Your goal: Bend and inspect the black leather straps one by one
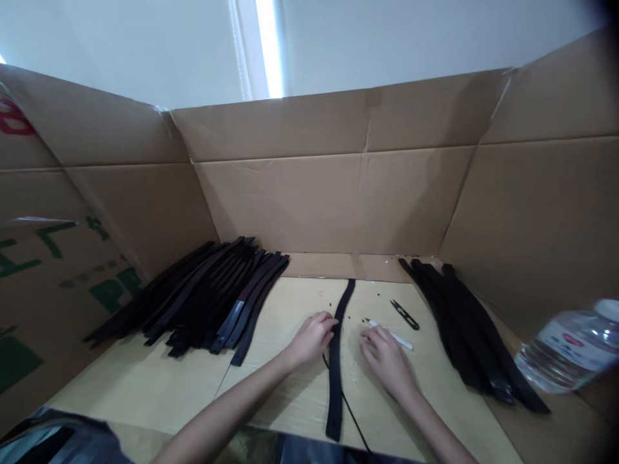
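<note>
A long black strap [334, 380] lies lengthwise before me on the pale tabletop, gently curved, with small holes near its close end. My left hand [313, 336] is at its left edge, fingers closed in a pinch on the upper half of the strap. From below that hand, a thin black cord [355, 422] passes under the strap and off the near table edge. My right hand [385, 361] rests to the right of the strap, fingers bent and somewhat apart, with no held object visible. Just beyond its fingers is a white pen [399, 339], partly hidden. Black thread snips [405, 315] lie farther back.
On the left is a large pile of black straps [207, 290]; a smaller bunch [464, 328] lies on the right. A clear water bottle [570, 348] leans at far right. Cardboard walls [285, 200] enclose the table [275, 367] on three sides. Tiny dark bits dot the surface.
</note>
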The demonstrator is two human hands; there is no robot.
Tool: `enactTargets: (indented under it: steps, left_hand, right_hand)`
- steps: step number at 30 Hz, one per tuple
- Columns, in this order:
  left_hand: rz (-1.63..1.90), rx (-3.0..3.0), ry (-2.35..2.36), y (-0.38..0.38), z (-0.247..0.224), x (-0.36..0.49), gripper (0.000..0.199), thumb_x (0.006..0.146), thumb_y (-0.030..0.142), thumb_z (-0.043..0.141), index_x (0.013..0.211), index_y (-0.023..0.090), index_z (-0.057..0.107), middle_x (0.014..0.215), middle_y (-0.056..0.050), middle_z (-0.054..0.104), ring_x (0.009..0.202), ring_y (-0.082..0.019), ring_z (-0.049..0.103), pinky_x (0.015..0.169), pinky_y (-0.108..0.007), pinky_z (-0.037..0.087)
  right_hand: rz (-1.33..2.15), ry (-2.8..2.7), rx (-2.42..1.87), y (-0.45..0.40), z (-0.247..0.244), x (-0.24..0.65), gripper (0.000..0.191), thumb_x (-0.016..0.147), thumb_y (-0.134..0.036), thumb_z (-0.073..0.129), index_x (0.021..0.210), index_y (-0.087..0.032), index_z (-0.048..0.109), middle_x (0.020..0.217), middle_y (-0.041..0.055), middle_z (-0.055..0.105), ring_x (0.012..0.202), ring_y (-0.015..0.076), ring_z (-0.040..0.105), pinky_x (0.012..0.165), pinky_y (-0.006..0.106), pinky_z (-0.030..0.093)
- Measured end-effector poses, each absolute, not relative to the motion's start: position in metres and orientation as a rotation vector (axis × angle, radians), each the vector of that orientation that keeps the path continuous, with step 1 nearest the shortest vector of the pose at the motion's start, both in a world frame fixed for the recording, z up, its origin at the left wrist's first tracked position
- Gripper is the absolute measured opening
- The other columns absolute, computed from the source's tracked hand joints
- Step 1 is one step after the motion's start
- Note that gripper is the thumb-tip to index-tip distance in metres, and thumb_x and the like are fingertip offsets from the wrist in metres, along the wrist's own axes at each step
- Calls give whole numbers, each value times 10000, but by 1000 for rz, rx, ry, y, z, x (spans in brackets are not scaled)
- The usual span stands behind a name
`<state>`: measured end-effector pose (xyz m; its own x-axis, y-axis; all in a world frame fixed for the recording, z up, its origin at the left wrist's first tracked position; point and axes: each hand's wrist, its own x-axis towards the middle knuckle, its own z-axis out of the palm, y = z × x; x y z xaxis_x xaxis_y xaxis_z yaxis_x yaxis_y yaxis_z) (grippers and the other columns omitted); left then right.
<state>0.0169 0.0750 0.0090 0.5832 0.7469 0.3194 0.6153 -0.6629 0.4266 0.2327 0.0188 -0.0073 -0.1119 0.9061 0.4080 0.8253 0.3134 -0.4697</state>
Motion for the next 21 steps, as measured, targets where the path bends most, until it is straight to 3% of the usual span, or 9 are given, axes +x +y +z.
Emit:
enactTargets:
  steps: [4, 13, 21]
  left_hand:
    - [705, 2520, 1100, 88, -1, 25, 298, 816, 71, 515, 1017, 194, 697, 1009, -79, 657, 966, -218, 605, 880, -335, 473]
    - [824, 2394, 1083, 107, -15, 21, 323, 840, 77, 457, 1034, 183, 693, 949, -91, 668, 905, -222, 622, 839, -337, 478]
    - [852, 2422, 1187, 114, -23, 11, 219, 829, 137, 537, 953, 183, 712, 909, -94, 621, 914, -242, 579, 846, -366, 449]
  right_hand:
    - [236, -1948, -1542, 16, -2, 224, 191, 896, -226, 470, 959, -189, 647, 977, 90, 642, 980, 246, 597, 872, 356, 461]
    - [179, -2033, -1641, 33, 11, 216, 211, 852, -152, 504, 983, -163, 669, 987, 88, 640, 959, 216, 611, 880, 304, 456]
    - [30, -2307, -1556, 59, 14, 212, 282, 844, -83, 489, 1056, -166, 655, 978, 89, 618, 966, 219, 581, 874, 314, 432]
